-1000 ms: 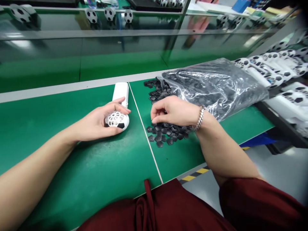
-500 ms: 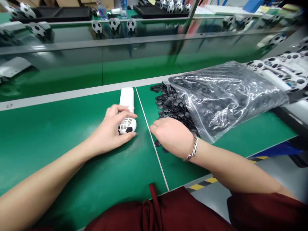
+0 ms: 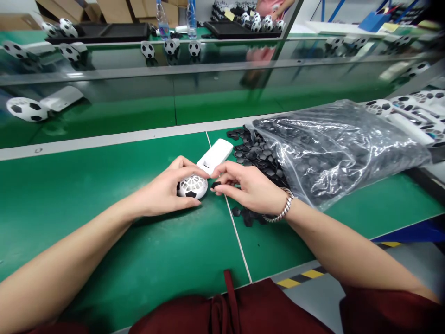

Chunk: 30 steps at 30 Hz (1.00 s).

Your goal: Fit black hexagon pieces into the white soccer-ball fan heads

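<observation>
My left hand (image 3: 167,190) is wrapped round the round football-patterned head of a white hand-held fan (image 3: 200,178), whose handle points up and to the right on the green table (image 3: 86,204). Close beside the fan head, my right hand (image 3: 248,185), with a metal bracelet at the wrist, pinches a small black piece (image 3: 216,184) between thumb and fingers. A loose heap of black pieces (image 3: 255,153) lies just behind and under my right hand.
A clear plastic bag (image 3: 333,144) full of black pieces lies at the right. White fans are stacked in a tray at the far right (image 3: 406,113). Beyond a grey strip runs a conveyor with a fan (image 3: 38,105) on it. Bottles and trays of fans stand at the back.
My right hand left the heap with a black piece and came up to the fan head. The fan's handle has swung to the right.
</observation>
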Each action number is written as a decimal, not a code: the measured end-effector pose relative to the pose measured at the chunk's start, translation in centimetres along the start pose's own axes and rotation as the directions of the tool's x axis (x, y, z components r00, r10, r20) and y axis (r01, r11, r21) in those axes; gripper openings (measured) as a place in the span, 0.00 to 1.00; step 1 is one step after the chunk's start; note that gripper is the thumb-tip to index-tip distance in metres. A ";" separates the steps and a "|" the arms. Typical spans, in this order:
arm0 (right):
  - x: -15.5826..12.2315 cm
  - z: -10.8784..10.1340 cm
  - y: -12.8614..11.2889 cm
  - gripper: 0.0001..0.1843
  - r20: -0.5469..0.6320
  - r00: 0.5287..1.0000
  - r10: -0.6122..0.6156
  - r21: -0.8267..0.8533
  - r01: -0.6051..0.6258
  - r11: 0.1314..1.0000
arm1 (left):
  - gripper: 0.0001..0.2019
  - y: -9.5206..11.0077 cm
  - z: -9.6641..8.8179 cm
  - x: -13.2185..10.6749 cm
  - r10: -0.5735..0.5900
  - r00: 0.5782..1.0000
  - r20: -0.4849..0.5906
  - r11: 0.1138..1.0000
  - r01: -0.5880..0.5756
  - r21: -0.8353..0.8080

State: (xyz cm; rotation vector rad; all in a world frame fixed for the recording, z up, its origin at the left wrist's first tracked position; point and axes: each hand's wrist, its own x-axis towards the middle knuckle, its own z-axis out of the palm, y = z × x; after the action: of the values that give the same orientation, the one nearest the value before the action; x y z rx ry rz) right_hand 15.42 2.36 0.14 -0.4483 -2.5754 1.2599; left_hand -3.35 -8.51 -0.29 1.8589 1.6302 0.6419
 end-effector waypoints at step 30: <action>1.0 3.1 0.5 0.02 0.095 0.938 0.332 0.615 -0.318 0.722 | 0.17 0.9 1.8 0.2 -0.099 0.965 -0.242 0.993 0.082 -0.082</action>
State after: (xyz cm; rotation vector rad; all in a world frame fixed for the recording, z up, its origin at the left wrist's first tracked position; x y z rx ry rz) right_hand 13.54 0.79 -2.05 -0.7768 -1.9180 2.1022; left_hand -1.47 -8.57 -0.95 1.6964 1.8119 0.9085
